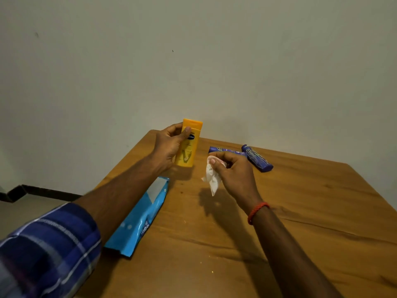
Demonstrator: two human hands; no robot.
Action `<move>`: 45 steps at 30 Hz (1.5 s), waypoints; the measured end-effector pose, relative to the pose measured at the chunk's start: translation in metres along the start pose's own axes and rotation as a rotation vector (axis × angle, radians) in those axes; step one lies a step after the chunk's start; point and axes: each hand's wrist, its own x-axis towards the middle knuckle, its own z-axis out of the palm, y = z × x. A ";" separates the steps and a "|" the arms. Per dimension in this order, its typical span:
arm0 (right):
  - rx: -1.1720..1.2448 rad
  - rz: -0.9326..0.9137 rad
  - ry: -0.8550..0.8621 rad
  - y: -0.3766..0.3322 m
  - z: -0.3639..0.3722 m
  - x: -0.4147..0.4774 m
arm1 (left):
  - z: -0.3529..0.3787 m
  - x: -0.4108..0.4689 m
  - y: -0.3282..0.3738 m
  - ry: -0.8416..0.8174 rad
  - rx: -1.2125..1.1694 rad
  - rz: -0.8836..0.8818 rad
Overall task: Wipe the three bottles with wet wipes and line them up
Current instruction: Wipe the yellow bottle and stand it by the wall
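My left hand [169, 143] grips a yellow bottle [189, 147] upright, just above the wooden table [300, 211], thumb across its front near the cap. To its right, my right hand [234, 171] pinches a crumpled white wet wipe [212, 179] that hangs down from the fingers, a short gap from the bottle. Two dark blue bottles lie on the table behind that hand: one [225, 150] partly hidden by my fingers, the other [257, 158] slanting toward the right.
A light blue pack of wet wipes [139, 218] lies on the table's left side, partly under my left forearm. The table's back corner meets a plain wall. Small crumbs dot the near tabletop.
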 end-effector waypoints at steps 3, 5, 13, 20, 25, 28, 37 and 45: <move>-0.059 -0.032 -0.012 0.009 0.012 0.027 | 0.003 0.023 -0.008 -0.022 0.053 0.030; -0.080 -0.050 -0.026 0.015 0.019 0.043 | 0.006 0.037 -0.015 -0.032 0.093 0.056; -0.109 0.008 -0.113 0.060 0.039 0.088 | 0.007 0.105 -0.043 -0.003 0.226 0.130; -0.111 0.019 -0.100 0.083 0.050 0.135 | 0.006 0.164 -0.072 0.024 0.338 0.158; -0.038 0.022 -0.075 0.099 0.054 0.145 | 0.004 0.205 -0.076 -0.017 0.496 0.230; 0.014 0.058 -0.051 0.113 0.056 0.141 | 0.006 0.222 -0.078 -0.043 0.545 0.261; -0.037 0.007 -0.053 0.127 0.046 0.144 | 0.005 0.242 -0.088 -0.047 0.619 0.343; -0.068 0.010 -0.054 0.129 0.038 0.144 | 0.013 0.233 -0.093 0.017 0.554 0.279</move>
